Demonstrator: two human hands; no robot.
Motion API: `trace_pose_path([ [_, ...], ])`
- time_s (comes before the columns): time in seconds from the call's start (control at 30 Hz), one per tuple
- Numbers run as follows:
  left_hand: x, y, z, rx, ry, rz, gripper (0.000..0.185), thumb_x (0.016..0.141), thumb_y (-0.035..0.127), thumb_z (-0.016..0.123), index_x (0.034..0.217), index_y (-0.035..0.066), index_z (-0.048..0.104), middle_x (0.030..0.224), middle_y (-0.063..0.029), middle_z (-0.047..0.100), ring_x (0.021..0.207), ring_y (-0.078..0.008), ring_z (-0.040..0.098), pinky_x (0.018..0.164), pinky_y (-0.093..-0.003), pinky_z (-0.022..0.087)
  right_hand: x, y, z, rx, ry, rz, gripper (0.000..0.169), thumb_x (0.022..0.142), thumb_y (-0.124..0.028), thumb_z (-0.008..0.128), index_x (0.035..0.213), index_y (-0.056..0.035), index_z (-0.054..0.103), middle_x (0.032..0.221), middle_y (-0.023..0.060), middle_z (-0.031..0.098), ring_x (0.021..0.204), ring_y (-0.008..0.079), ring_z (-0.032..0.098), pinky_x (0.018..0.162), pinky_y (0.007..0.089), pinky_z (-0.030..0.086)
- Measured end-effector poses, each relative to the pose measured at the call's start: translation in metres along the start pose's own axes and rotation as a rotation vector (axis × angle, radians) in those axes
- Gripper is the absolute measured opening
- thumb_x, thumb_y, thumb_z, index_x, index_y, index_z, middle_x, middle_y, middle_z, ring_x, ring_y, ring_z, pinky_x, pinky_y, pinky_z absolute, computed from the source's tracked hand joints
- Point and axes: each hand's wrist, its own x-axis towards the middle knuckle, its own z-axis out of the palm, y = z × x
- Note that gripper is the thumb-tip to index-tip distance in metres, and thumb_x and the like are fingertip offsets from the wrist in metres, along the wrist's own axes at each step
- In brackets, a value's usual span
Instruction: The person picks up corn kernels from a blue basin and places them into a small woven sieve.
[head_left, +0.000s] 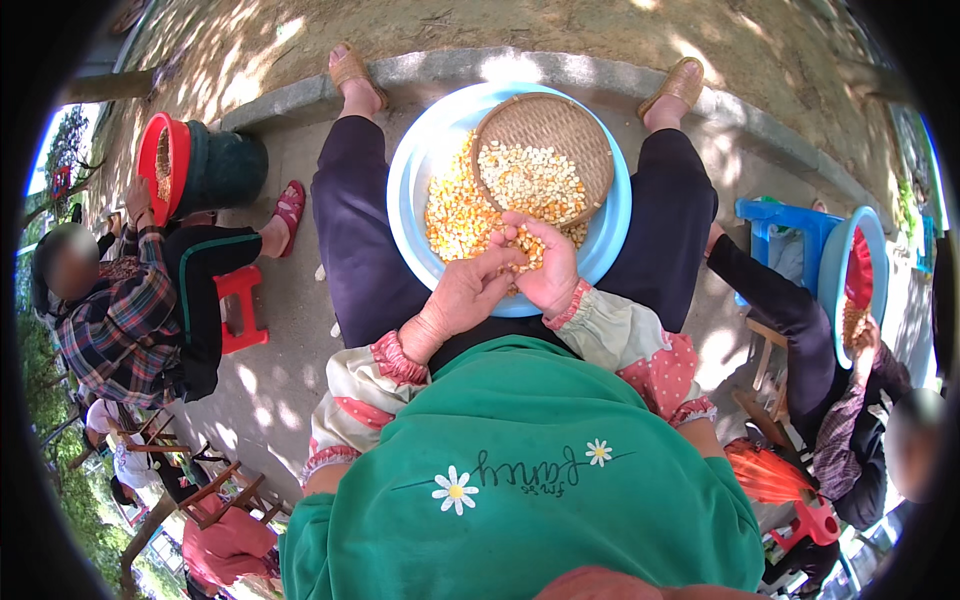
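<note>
A wide light-blue plastic basin (406, 244) stands between my legs, with loose yellow and white corn kernels (454, 225) in it. Inside it, toward the right, rests a round woven bamboo tray (551, 120) holding paler kernels (529, 171). My right hand (553, 264) is cupped over the basin's near side, palm up, with a small heap of kernels (531, 247) in it. The fingers of my left hand (471, 289) reach in from the left and touch that heap. Whether they pinch a kernel is hidden.
At left a seated person holds a red basin (154, 169) against a dark green bucket (229, 169), near a red stool (244, 311). At right another person reaches into a blue basin (829, 281) by a blue stool (787, 217). A concrete kerb (439, 69) runs past my feet.
</note>
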Motion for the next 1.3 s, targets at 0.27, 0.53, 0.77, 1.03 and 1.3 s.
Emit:
trace_pose_path([
  [0.27,-0.007,-0.006,-0.002,-0.138,-0.001,0.106,0.013,0.087,0.001,0.057,0.098,0.004,0.061,0.066,0.0038,0.047,0.055,-0.0045,0.035,0.053,-0.0206,0.034,-0.001,-0.002,0.002,-0.065,0.058,-0.016,0.027,0.089,-0.02,0.049,0.102,0.0017,0.057,0.084,0.0069,0.053,0.086,0.0235,0.056,0.083,0.037,0.047],
  [0.53,0.002,-0.004,0.009,-0.269,-0.059,-0.015,0.047,0.085,0.0,0.058,0.13,0.007,0.048,0.077,0.0065,0.046,0.064,-0.0012,0.039,0.063,-0.0161,0.037,0.001,-0.004,-0.004,-0.061,0.069,0.044,0.026,0.088,-0.02,0.052,0.105,-0.001,0.057,0.086,0.0062,0.053,0.088,0.0216,0.056,0.083,0.0357,0.047],
  [0.77,0.002,-0.001,0.008,-0.175,-0.032,-0.031,0.04,0.084,-0.001,0.058,0.122,0.007,0.054,0.081,0.0013,0.056,0.065,-0.0046,0.047,0.062,-0.0199,0.041,0.001,-0.002,-0.003,-0.06,0.082,0.032,0.027,0.089,-0.02,0.049,0.105,-0.0016,0.058,0.086,0.0049,0.052,0.09,0.0227,0.057,0.082,0.0359,0.048],
  [1.03,0.007,-0.008,0.015,0.074,0.084,0.048,0.027,0.081,0.006,0.062,0.107,0.01,0.06,0.075,-0.0113,0.064,0.067,-0.0229,0.064,0.061,-0.0312,0.049,0.001,-0.001,0.001,-0.013,0.064,-0.008,0.027,0.088,-0.018,0.049,0.105,0.0014,0.057,0.084,0.0069,0.052,0.086,0.0243,0.056,0.083,0.0374,0.048],
  [1.3,0.006,-0.007,0.015,0.132,0.093,0.062,0.027,0.083,0.002,0.062,0.11,0.007,0.059,0.073,-0.0049,0.061,0.065,-0.0093,0.06,0.061,-0.0244,0.049,0.001,-0.001,0.003,-0.015,0.082,-0.022,0.027,0.089,-0.017,0.048,0.105,0.0027,0.057,0.08,0.0077,0.054,0.082,0.0247,0.057,0.082,0.0383,0.048],
])
